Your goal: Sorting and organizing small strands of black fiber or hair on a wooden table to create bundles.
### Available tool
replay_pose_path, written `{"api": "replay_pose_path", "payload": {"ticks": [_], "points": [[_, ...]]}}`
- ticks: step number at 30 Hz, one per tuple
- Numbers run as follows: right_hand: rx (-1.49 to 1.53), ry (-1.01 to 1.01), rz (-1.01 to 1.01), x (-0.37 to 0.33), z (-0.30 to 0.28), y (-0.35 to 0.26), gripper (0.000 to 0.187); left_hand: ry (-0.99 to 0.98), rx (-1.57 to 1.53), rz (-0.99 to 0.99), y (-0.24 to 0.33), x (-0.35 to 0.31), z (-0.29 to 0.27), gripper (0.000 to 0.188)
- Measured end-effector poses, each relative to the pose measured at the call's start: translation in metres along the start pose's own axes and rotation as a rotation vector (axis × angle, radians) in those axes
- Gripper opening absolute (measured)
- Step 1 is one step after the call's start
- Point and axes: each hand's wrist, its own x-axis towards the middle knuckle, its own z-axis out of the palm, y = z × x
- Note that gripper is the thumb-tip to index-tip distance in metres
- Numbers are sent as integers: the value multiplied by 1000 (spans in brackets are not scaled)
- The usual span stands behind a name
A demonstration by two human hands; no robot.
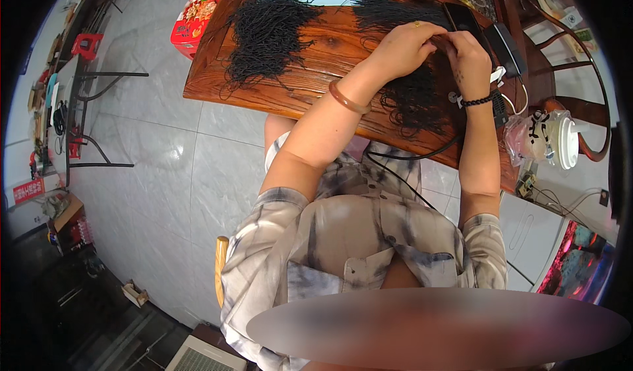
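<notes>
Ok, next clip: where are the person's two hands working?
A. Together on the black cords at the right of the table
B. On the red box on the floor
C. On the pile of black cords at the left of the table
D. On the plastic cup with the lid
A: the left hand and right hand meet over the right-hand pile of black cords on the wooden table; the left pile of black cords lies untouched.
</notes>
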Motion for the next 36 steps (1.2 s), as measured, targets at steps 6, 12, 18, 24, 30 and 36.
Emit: {"api": "replay_pose_path", "payload": {"ticks": [6, 12, 18, 24, 30, 36], "points": [[449, -60, 250, 1, -6, -11, 13, -52, 85, 6, -6, 0, -1, 19], [1173, -331, 257, 8, -9, -6, 67, 4, -222, -113, 5, 6, -11, 15], [1091, -387, 417, -1, 6, 0, 46, 46, -809, -364, 9, 5, -14, 17], [720, -239, 334, 5, -19, 25, 15, 287, -732, -409, -7, 13, -20, 17], [743, -106, 563, 6, -29, 44, 16, 377, -779, -440, -13, 12, -23, 15], [921, 93, 668, 5, -37, 55, 18, 426, -848, -466, -13, 12, -21, 16]]}}
